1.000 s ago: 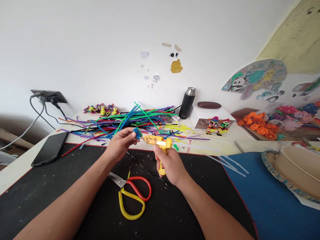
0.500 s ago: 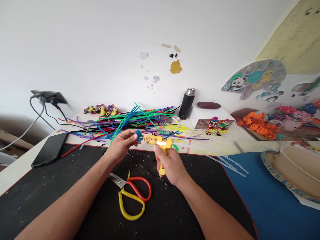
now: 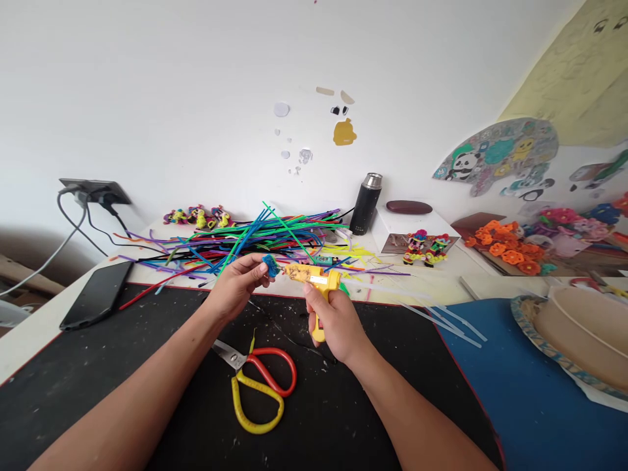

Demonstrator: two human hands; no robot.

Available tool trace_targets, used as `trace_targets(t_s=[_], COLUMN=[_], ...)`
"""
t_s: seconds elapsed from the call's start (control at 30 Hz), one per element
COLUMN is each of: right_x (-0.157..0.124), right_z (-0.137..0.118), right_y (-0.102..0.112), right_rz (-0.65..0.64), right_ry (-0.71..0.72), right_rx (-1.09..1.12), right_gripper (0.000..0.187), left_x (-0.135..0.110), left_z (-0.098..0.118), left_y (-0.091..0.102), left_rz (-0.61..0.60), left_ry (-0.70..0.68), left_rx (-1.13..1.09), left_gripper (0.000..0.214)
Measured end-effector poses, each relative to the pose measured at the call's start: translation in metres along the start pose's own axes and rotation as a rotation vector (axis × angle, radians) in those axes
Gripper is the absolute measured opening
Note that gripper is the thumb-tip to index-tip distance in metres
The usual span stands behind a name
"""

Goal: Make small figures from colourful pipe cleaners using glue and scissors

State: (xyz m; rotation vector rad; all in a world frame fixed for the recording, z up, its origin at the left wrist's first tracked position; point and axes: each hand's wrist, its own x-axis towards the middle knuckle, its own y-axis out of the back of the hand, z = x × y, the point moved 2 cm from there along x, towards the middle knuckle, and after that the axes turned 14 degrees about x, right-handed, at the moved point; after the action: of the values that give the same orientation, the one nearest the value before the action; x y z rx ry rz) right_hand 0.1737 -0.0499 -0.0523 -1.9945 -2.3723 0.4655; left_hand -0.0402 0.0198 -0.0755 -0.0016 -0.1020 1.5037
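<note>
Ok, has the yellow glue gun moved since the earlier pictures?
Yes, slightly: the yellow glue gun has shifted a little toward the right of the view, judged against the scissors lying on the black mat.

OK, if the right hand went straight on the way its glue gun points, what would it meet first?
Most likely the blue fuzzy piece pinched in the left hand: the yellow glue gun in the right hand aims at it. Depth leaves contact unclear.

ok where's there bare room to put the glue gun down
Free: the lightly speckled black mat between scissors and right forearm, and the blue mat nearer you than the glue sticks. Crowded: beyond the black mat, where pipe cleaners pile up.
</note>
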Motion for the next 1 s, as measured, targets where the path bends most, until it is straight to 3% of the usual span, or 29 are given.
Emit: trace_targets(t_s=[0.73, 0.87, 1.0], right_x=[0.002, 0.001, -0.002], right_z=[0.002, 0.007, 0.009], right_y=[0.001, 0.001, -0.002], right_rz=[-0.026, -0.039, 0.024], right_ry=[-0.014, 0.034, 0.257], right_rx=[-0.052, -0.207, -0.58], right_gripper=[0.057, 0.05, 0.038], left_x=[0.002, 0.006, 0.011], left_z=[0.007, 0.007, 0.003], left_y=[0.005, 0.013, 0.019], left_rz=[0.048, 0.138, 0.206], left_ry=[-0.062, -0.07, -0.048], left_rx=[-0.022, -0.07, -0.113], left_gripper=[0.036, 0.035, 0.037])
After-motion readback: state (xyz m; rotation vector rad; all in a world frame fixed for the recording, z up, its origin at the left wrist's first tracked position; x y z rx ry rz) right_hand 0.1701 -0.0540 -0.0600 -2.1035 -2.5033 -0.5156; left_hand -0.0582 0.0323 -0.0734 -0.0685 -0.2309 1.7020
